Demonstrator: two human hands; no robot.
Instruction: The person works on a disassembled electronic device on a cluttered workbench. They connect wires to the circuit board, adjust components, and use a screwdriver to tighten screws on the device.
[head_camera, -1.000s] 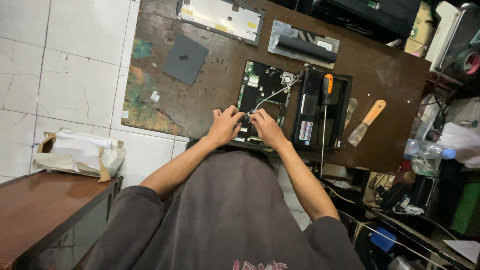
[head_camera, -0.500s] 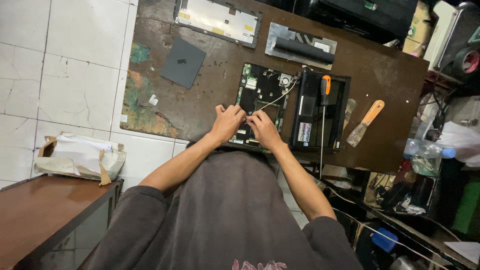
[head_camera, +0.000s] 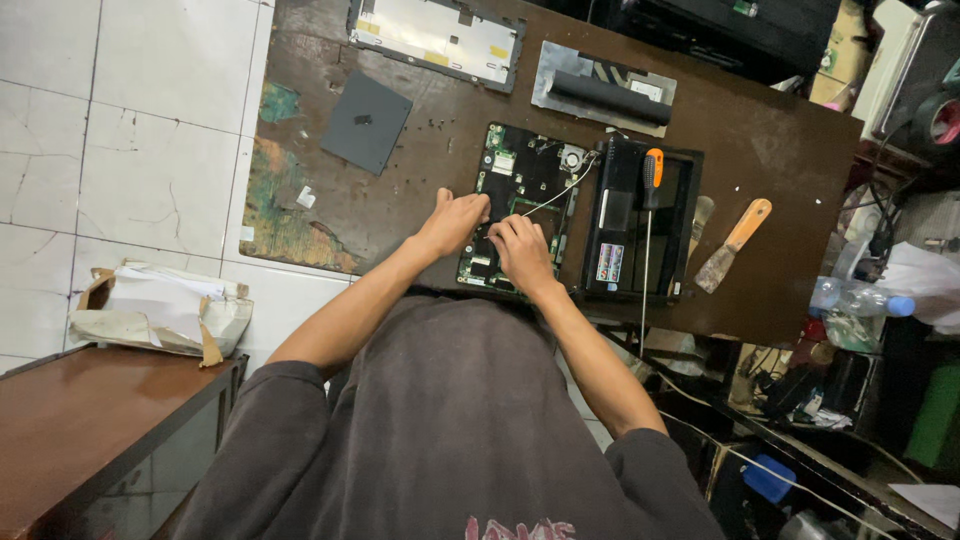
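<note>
— Laptop (head_camera: 585, 215) parts are seen from the head view. How much is done?

— The covers are already off and laid on the desk (head_camera: 420, 190). The green board (head_camera: 520, 195) is still inside, in the middle.

— And the hands?

— The left hand (head_camera: 455, 220) and right hand (head_camera: 520, 250) are pressed on the board; whether either grip is clenched cannot be told. Since before, the left hand was moved a little to the left.
</note>
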